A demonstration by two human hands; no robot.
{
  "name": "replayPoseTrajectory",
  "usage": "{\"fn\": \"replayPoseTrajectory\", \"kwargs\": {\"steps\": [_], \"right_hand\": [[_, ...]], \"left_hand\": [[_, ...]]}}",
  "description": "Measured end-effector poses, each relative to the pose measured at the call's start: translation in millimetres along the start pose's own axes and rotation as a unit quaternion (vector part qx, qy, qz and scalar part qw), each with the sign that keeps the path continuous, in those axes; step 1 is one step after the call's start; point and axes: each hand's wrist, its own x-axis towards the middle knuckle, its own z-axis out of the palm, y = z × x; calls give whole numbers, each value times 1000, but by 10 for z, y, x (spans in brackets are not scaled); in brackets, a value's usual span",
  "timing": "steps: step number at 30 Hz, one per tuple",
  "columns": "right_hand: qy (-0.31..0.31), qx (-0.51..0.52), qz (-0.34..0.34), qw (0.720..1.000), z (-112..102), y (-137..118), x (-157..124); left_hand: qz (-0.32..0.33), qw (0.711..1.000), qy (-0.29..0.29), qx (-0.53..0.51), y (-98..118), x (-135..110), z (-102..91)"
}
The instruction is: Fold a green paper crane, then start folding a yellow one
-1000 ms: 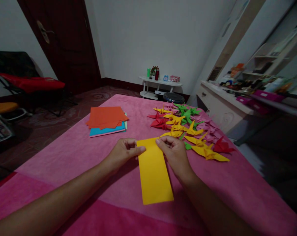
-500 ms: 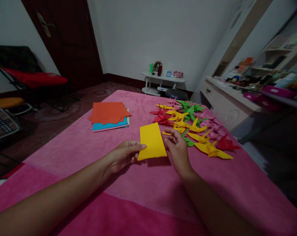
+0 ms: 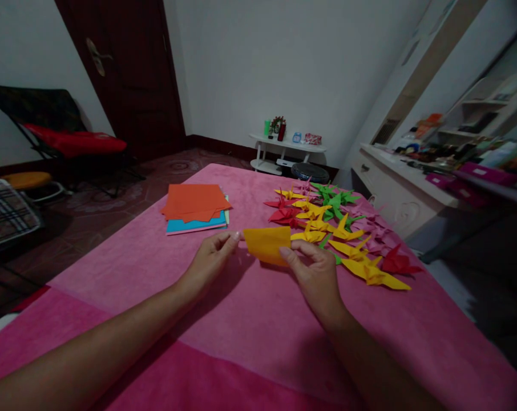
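Observation:
A folded piece of yellow paper (image 3: 267, 244) is held up above the pink cloth, tilted so that it looks shallow. My right hand (image 3: 316, 274) grips its right end, thumb on the near face and fingers behind. At the paper's upper left corner, my left hand (image 3: 213, 257) is closed in a pinch, thumb and forefinger together. Just beyond my right hand lie several folded paper cranes, among them a yellow crane (image 3: 374, 273), a red crane (image 3: 399, 262) and a green crane (image 3: 335, 200).
Orange paper sheets (image 3: 194, 200) lie on blue paper (image 3: 194, 225) at the left of the pink cloth (image 3: 224, 325). A low white table (image 3: 293, 144) stands by the far wall. To the right is a cluttered dresser (image 3: 404, 171), to the left a folding chair (image 3: 74, 140).
The yellow paper has tipped and now shows a shallower face. My right hand has taken hold of its right end, while my left hand has shifted up to its left corner.

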Motion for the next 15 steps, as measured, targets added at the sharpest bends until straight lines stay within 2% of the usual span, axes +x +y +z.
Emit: {"fn": "replayPoseTrajectory", "kwargs": {"steps": [3,6,11,15], "right_hand": [[-5,34,34,999,7,-99,-9],[-18,44,42,998,28,-162,-26],[-12,53,29,998,43,-226,-48],[-12,77,50,996,26,-324,-42]], "left_hand": [[80,996,10,46,75,4,-7],[123,990,-3,72,91,7,-38],[119,991,10,63,125,-32,-20],[119,991,21,59,203,-70,23]]}}
